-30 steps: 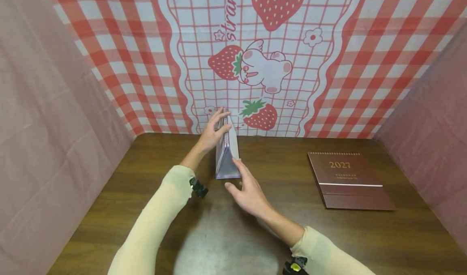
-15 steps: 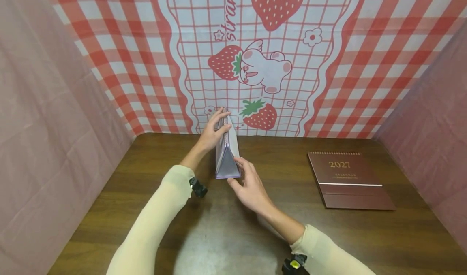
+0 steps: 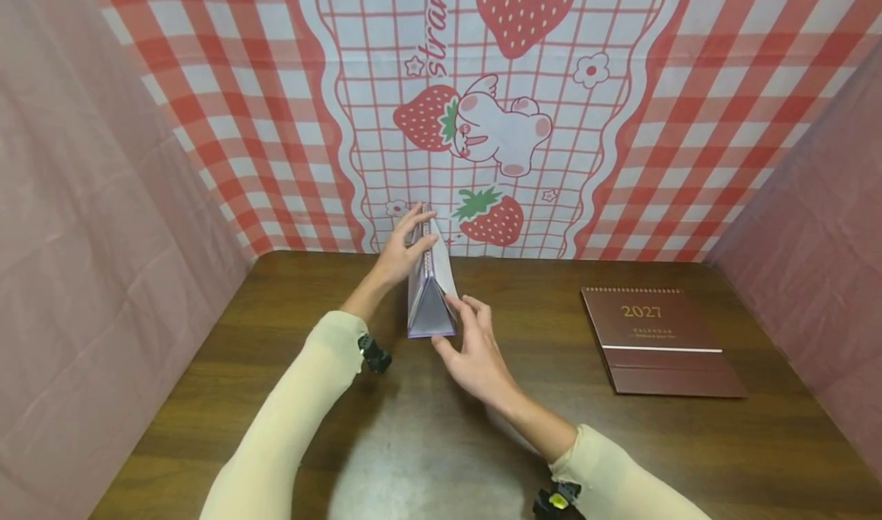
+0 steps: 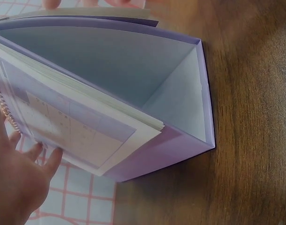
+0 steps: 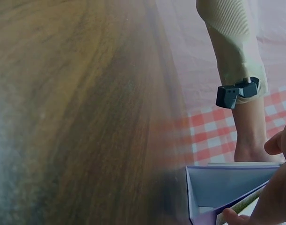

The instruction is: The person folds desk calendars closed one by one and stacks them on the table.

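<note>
A purple tent-style desk calendar [image 3: 432, 313] stands on the table with its spiral spine on top, its open triangular end towards me. My left hand [image 3: 398, 256] holds it at the spine, the thumb on the ridge. Some left fingers [image 4: 53, 161] touch a printed page in the left wrist view. My right hand [image 3: 475, 355] is at the calendar's near right edge, fingertips at the page edges and thumb apart. In the right wrist view right fingers [image 5: 232, 216] touch these pages, which stand slightly off the purple board. The far end is partly hidden by my left hand.
A brown 2027 calendar [image 3: 661, 344] lies at the right of the wooden table [image 3: 524, 305]. A strawberry-print cloth [image 3: 510, 221] hangs just behind the standing calendar. Pink cloths [image 3: 103, 237] close off both sides.
My right hand has shifted slightly right and its fingers have spread. The calendar's right-hand pages now stand a little further out. My left hand stays put.
</note>
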### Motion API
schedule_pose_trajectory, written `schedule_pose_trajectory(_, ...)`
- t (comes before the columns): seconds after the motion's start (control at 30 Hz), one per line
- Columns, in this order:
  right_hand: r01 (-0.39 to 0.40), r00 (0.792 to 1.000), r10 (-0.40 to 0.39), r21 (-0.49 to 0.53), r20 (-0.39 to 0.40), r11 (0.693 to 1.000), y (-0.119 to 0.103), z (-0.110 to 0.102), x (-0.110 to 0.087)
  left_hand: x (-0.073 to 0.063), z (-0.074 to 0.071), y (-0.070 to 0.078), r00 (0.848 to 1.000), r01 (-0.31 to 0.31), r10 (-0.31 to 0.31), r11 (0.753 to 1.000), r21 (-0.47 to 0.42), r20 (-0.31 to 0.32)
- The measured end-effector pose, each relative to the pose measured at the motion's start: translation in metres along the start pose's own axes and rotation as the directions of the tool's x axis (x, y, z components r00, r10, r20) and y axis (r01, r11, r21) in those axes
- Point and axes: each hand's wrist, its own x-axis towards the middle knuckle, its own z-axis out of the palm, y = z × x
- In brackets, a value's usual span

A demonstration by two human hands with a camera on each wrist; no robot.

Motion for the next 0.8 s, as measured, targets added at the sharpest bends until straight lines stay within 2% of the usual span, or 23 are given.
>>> schedule_pose_trajectory(0.13,0.019,1.0,-0.02,-0.021,-0.023,1.0,-0.0013,-0.0015,-0.0021,0.0037,0.0003,-0.0087,1.0,-0.03,0.03,1.0,-0.006,-0.003)
schedule_pose_trajectory(0.33,0.04,0.999,-0.04,-0.033,-0.02,0.999,-0.0001,-0.0034,-0.0039,0.0036,0.0009,-0.0065,0.999,-0.045,0.045,0.999,-0.014,-0.01)
schedule_pose_trajectory(0.5,0.063,0.998,-0.063,0.016,0.016,0.998,0.0034,-0.0039,-0.0042,0.0024,0.0022,-0.0053,0.999,-0.05,0.05,0.998,-0.029,-0.013)
schedule_pose_trajectory(0.63,0.076,0.997,-0.077,0.062,0.012,0.995,0.0058,-0.005,-0.0035,0.0021,0.0027,-0.0055,0.998,-0.056,0.056,0.998,-0.034,-0.006)
schedule_pose_trajectory(0.8,0.086,0.996,-0.087,0.057,0.012,0.995,0.0058,-0.0071,-0.0013,0.0008,0.0021,-0.006,0.998,-0.057,0.057,0.998,-0.04,-0.007)
